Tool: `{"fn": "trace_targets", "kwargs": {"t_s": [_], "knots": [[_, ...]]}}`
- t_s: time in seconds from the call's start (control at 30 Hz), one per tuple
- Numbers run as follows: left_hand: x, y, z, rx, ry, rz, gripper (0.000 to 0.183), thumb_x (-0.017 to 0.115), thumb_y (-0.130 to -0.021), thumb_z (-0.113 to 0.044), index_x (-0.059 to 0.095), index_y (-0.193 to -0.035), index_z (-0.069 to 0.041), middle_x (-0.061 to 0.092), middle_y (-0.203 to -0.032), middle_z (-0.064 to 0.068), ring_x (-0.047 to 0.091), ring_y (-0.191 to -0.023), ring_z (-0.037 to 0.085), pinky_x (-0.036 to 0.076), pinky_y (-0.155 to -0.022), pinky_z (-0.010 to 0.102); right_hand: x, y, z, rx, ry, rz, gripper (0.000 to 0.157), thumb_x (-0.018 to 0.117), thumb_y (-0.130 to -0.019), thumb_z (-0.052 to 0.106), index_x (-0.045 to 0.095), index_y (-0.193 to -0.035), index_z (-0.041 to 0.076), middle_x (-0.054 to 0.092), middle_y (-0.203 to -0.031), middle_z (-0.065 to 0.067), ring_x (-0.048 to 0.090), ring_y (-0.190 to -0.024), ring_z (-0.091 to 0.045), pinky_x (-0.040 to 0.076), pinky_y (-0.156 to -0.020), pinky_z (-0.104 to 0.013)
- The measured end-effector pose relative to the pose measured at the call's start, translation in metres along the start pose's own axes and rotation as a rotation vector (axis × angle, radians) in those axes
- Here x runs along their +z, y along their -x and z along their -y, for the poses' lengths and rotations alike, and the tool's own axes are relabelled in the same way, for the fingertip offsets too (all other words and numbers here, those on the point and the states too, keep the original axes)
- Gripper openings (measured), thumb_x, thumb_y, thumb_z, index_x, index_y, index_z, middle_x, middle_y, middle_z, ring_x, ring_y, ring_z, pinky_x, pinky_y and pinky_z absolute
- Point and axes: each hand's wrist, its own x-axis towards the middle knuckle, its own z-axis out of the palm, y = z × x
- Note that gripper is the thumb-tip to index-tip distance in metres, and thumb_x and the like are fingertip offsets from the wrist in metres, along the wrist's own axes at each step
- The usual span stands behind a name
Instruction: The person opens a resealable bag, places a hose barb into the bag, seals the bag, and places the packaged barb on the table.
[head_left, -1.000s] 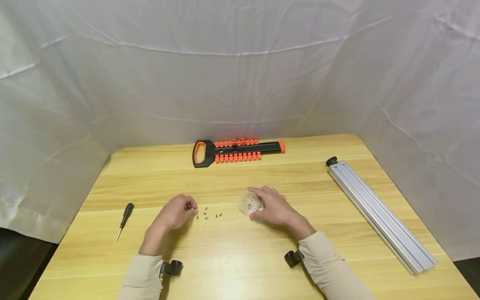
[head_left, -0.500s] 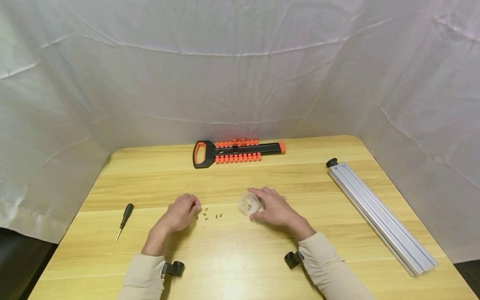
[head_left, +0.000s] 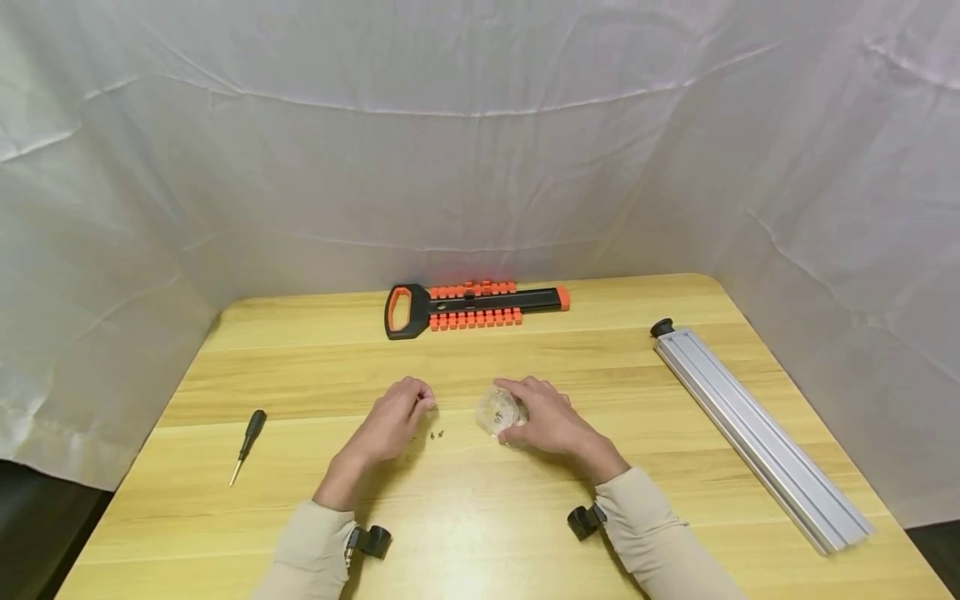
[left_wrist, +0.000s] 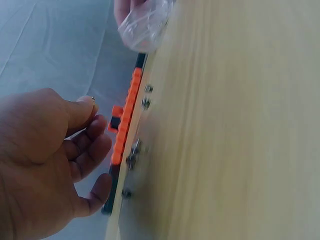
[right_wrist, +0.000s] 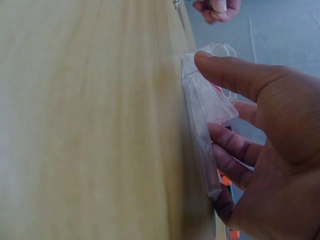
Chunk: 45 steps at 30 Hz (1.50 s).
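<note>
My left hand [head_left: 393,423] is raised above the table, left of a clear plastic zip bag [head_left: 489,412]. Thumb and forefinger pinch a tiny metal piece, possibly a small screw [left_wrist: 93,98]; only its tip shows in the left wrist view. My right hand [head_left: 551,421] grips the bag, thumb on the near side and fingers on the far side, with its mouth spread toward the left hand. A few small metal bits show inside the bag in the head view. Several small metal screws [left_wrist: 145,103] lie on the wood between the hands, some hidden beneath the left hand in the head view.
A black-handled screwdriver [head_left: 252,433] lies at the left. At the back is a black holder with orange clip rows [head_left: 480,308]. A long aluminium profile with a black knob [head_left: 757,433] lies along the right. Pale cloth [head_left: 480,167] hangs around the wooden table [head_left: 480,533].
My left hand has picked up a tiny metal piece from the loose screws and moved right and away from me, nearer the bag. The right hand stays on the bag.
</note>
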Motion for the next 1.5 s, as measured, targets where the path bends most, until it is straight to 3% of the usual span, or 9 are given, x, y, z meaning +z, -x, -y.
{"fn": "trace_targets", "kwargs": {"t_s": [0.5,0.8,1.2,1.5], "knots": [[0.018,-0.015,-0.021,0.105,-0.008,0.008,0.01,0.052,-0.101,-0.019,0.059,-0.096,-0.014,0.058,-0.095,-0.001,0.054,-0.094,0.017,0.045,-0.084,0.038,-0.001,0.0,0.0,0.006,-0.002,0.008,0.083,0.083,-0.073,0.041,0.044,-0.145,0.03,0.057,-0.119,0.001,0.049,-0.103,-0.015,0.035,-0.082,-0.037],[0.029,-0.022,-0.035,0.171,-0.03,0.002,0.011,0.054,-0.099,-0.021,0.062,-0.099,-0.013,0.061,-0.101,0.001,0.056,-0.098,0.019,0.045,-0.089,0.042,-0.001,-0.001,0.002,0.001,-0.002,-0.003,0.082,0.083,-0.073,0.04,0.044,-0.144,0.029,0.058,-0.119,0.001,0.05,-0.103,-0.014,0.036,-0.081,-0.036],[0.036,-0.028,-0.046,0.174,-0.091,0.042,0.014,0.056,-0.098,-0.024,0.064,-0.104,-0.014,0.059,-0.109,0.0,0.055,-0.104,0.02,0.045,-0.09,0.046,-0.001,-0.001,0.001,-0.012,0.0,-0.004,0.082,0.082,-0.073,0.042,0.043,-0.145,0.03,0.057,-0.118,0.002,0.049,-0.101,-0.014,0.034,-0.08,-0.035],[0.032,-0.024,-0.037,0.13,0.005,0.038,0.011,0.056,-0.098,-0.024,0.064,-0.102,-0.017,0.06,-0.103,-0.004,0.052,-0.097,0.013,0.046,-0.087,0.036,-0.002,0.0,0.0,0.003,-0.002,0.0,0.083,0.083,-0.072,0.04,0.044,-0.144,0.03,0.057,-0.119,0.001,0.05,-0.103,-0.015,0.034,-0.081,-0.035]]}}
